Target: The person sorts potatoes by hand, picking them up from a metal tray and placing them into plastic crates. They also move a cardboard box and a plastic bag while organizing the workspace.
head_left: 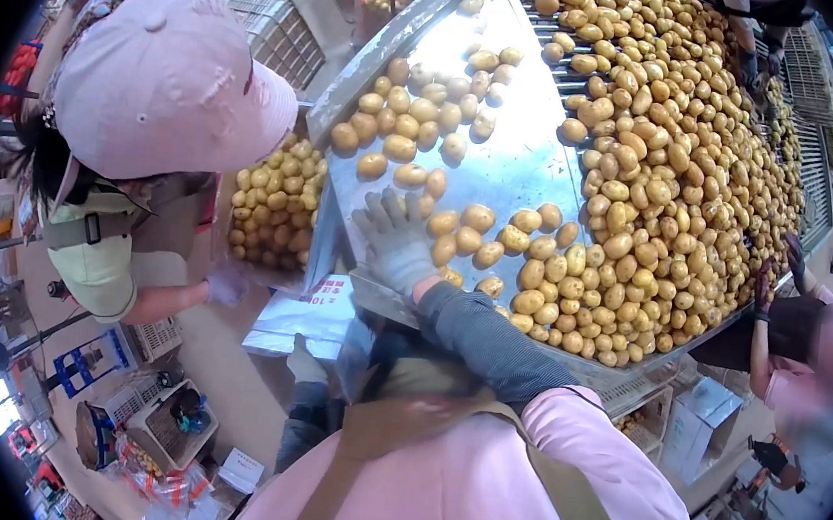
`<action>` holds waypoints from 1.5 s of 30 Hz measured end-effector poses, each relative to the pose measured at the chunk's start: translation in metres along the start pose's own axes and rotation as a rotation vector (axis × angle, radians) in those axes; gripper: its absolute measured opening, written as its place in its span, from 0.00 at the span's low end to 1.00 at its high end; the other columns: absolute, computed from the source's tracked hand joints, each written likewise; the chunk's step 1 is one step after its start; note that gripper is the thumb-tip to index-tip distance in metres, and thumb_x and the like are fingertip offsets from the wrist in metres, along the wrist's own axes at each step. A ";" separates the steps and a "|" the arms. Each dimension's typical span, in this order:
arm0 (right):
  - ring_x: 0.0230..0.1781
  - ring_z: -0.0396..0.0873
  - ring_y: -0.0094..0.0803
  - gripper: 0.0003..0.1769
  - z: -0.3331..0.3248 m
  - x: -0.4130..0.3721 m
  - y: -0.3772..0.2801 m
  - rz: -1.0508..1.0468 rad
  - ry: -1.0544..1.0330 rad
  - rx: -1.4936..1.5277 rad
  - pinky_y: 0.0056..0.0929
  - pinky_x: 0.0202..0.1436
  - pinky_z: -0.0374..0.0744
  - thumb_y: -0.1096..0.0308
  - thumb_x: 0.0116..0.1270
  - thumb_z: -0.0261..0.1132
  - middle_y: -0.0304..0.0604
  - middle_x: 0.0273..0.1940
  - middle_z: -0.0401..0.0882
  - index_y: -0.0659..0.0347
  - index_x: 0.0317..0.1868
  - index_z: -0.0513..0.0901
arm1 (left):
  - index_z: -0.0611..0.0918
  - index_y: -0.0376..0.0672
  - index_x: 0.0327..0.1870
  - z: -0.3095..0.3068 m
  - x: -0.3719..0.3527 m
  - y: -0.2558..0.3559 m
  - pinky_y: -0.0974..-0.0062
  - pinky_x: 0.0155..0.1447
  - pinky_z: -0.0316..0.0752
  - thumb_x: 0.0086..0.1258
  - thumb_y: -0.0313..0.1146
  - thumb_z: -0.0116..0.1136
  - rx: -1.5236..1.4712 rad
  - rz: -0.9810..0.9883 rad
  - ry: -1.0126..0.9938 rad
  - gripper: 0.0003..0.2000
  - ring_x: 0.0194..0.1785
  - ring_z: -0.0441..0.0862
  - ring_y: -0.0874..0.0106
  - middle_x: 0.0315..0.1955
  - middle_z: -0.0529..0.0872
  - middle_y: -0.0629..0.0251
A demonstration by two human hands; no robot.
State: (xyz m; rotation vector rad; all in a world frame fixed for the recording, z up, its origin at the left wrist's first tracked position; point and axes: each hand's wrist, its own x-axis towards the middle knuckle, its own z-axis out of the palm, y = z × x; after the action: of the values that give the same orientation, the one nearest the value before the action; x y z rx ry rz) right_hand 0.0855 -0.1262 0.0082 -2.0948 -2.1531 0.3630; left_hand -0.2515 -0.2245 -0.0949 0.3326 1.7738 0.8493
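Observation:
My right hand (393,240), in a pale grey glove, lies flat with fingers spread on the metal chute (532,151), near its lower left edge. Loose potatoes (415,120) sit just past its fingertips, and more lie to its right. Lower down, my left hand (307,362), also gloved, grips the near edge of a white carton (300,319) with red print; some of its fingers are hidden. Clear plastic hangs around the carton, below the chute's rim.
A large heap of potatoes (664,184) covers the sorting table's right side. At left stands a co-worker in a pink cap (167,86), beside a crate of potatoes (277,201). Another co-worker's gloved hands (765,284) reach in from the right. Baskets (175,422) stand on the floor.

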 end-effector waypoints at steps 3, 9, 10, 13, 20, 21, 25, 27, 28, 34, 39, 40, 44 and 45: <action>0.81 0.55 0.48 0.33 0.005 0.000 -0.001 -0.002 0.010 0.021 0.63 0.81 0.44 0.55 0.69 0.58 0.46 0.79 0.61 0.47 0.75 0.71 | 0.81 0.22 0.57 0.014 0.001 0.003 0.66 0.52 0.80 0.81 0.43 0.54 0.005 0.011 -0.015 0.24 0.48 0.83 0.65 0.49 0.86 0.55; 0.80 0.57 0.49 0.32 0.008 0.004 -0.001 -0.009 0.041 0.051 0.63 0.80 0.46 0.57 0.67 0.58 0.47 0.77 0.64 0.48 0.72 0.73 | 0.81 0.27 0.58 0.031 0.008 0.001 0.64 0.54 0.81 0.81 0.46 0.51 -0.032 -0.102 -0.041 0.25 0.49 0.84 0.63 0.49 0.86 0.56; 0.79 0.57 0.49 0.31 0.005 0.004 -0.001 -0.008 0.046 0.060 0.64 0.80 0.46 0.57 0.67 0.58 0.47 0.77 0.64 0.48 0.72 0.74 | 0.81 0.27 0.58 0.033 0.015 -0.002 0.64 0.53 0.81 0.81 0.46 0.51 -0.082 -0.115 -0.049 0.25 0.49 0.84 0.63 0.49 0.86 0.56; 0.79 0.59 0.50 0.31 0.009 0.002 0.002 -0.013 0.083 0.095 0.64 0.80 0.48 0.58 0.66 0.59 0.47 0.75 0.65 0.49 0.71 0.74 | 0.80 0.33 0.62 0.049 0.026 0.011 0.64 0.52 0.83 0.78 0.40 0.56 0.452 0.215 -0.157 0.20 0.49 0.85 0.62 0.48 0.85 0.55; 0.76 0.62 0.50 0.31 0.010 0.001 0.002 -0.032 0.145 0.147 0.63 0.79 0.51 0.61 0.63 0.64 0.49 0.73 0.68 0.50 0.69 0.76 | 0.76 0.34 0.66 0.200 0.052 0.101 0.63 0.53 0.84 0.71 0.21 0.58 0.194 0.003 -0.278 0.22 0.50 0.85 0.60 0.54 0.84 0.54; 0.76 0.62 0.50 0.31 0.006 0.001 0.002 -0.034 0.141 0.152 0.62 0.79 0.52 0.61 0.63 0.64 0.49 0.72 0.68 0.50 0.68 0.76 | 0.76 0.35 0.67 0.215 0.073 0.102 0.64 0.53 0.84 0.72 0.21 0.57 0.267 0.124 -0.385 0.22 0.49 0.86 0.60 0.54 0.85 0.54; 0.78 0.60 0.51 0.31 -0.003 0.003 0.003 -0.023 0.060 0.149 0.62 0.80 0.51 0.59 0.64 0.63 0.49 0.75 0.66 0.50 0.69 0.75 | 0.70 0.35 0.73 0.278 0.059 0.183 0.62 0.68 0.75 0.73 0.26 0.59 0.299 0.232 -0.659 0.27 0.61 0.81 0.60 0.61 0.82 0.49; 0.81 0.56 0.50 0.32 -0.003 0.005 0.004 -0.020 -0.029 0.131 0.64 0.81 0.48 0.58 0.65 0.61 0.49 0.79 0.62 0.49 0.72 0.74 | 0.70 0.34 0.73 0.265 0.057 0.206 0.59 0.66 0.75 0.72 0.32 0.60 0.370 0.384 -0.643 0.29 0.60 0.82 0.56 0.59 0.82 0.46; 0.81 0.55 0.50 0.32 -0.006 0.007 0.007 -0.024 -0.033 0.117 0.64 0.81 0.48 0.58 0.65 0.61 0.49 0.79 0.62 0.49 0.72 0.74 | 0.70 0.33 0.73 0.248 0.060 0.208 0.58 0.65 0.76 0.71 0.34 0.61 0.422 0.477 -0.580 0.30 0.60 0.82 0.53 0.59 0.83 0.44; 0.77 0.60 0.50 0.32 -0.009 0.001 0.013 -0.061 0.023 0.151 0.65 0.79 0.48 0.57 0.64 0.63 0.50 0.73 0.67 0.49 0.70 0.74 | 0.70 0.30 0.72 0.096 0.156 0.125 0.48 0.60 0.77 0.67 0.51 0.65 1.170 0.494 -0.045 0.39 0.58 0.83 0.41 0.55 0.84 0.34; 0.64 0.73 0.44 0.26 -0.084 0.051 0.103 -0.129 0.316 0.151 0.42 0.66 0.73 0.60 0.63 0.65 0.48 0.61 0.77 0.57 0.62 0.80 | 0.84 0.30 0.46 0.102 0.064 0.122 0.44 0.53 0.77 0.71 0.48 0.60 1.209 0.324 -0.143 0.23 0.51 0.85 0.38 0.41 0.87 0.33; 0.56 0.78 0.48 0.21 -0.058 0.085 0.152 -0.055 0.582 0.180 0.47 0.62 0.75 0.60 0.66 0.64 0.50 0.55 0.79 0.61 0.56 0.81 | 0.84 0.30 0.47 0.094 0.055 0.108 0.44 0.53 0.78 0.73 0.47 0.59 1.225 0.304 -0.129 0.22 0.50 0.85 0.38 0.40 0.87 0.34; 0.67 0.75 0.51 0.32 -0.118 0.222 0.323 0.267 0.557 0.153 0.46 0.70 0.74 0.51 0.67 0.66 0.58 0.64 0.77 0.65 0.64 0.77 | 0.82 0.38 0.58 0.054 0.064 0.039 0.46 0.52 0.76 0.78 0.56 0.52 1.259 0.325 -0.228 0.27 0.49 0.85 0.40 0.45 0.87 0.37; 0.70 0.73 0.52 0.37 -0.128 0.251 0.351 0.371 0.429 0.259 0.42 0.76 0.68 0.46 0.68 0.65 0.60 0.67 0.76 0.62 0.70 0.74 | 0.79 0.36 0.62 0.056 0.055 0.037 0.49 0.54 0.76 0.77 0.56 0.52 1.275 0.364 -0.231 0.29 0.50 0.85 0.42 0.45 0.87 0.38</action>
State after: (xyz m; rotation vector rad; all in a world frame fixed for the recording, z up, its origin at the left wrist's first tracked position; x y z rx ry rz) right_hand 0.4470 0.1414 0.0230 -2.1686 -1.4078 0.1865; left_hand -0.2275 -0.1443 -0.1170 1.5309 1.8390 -0.2186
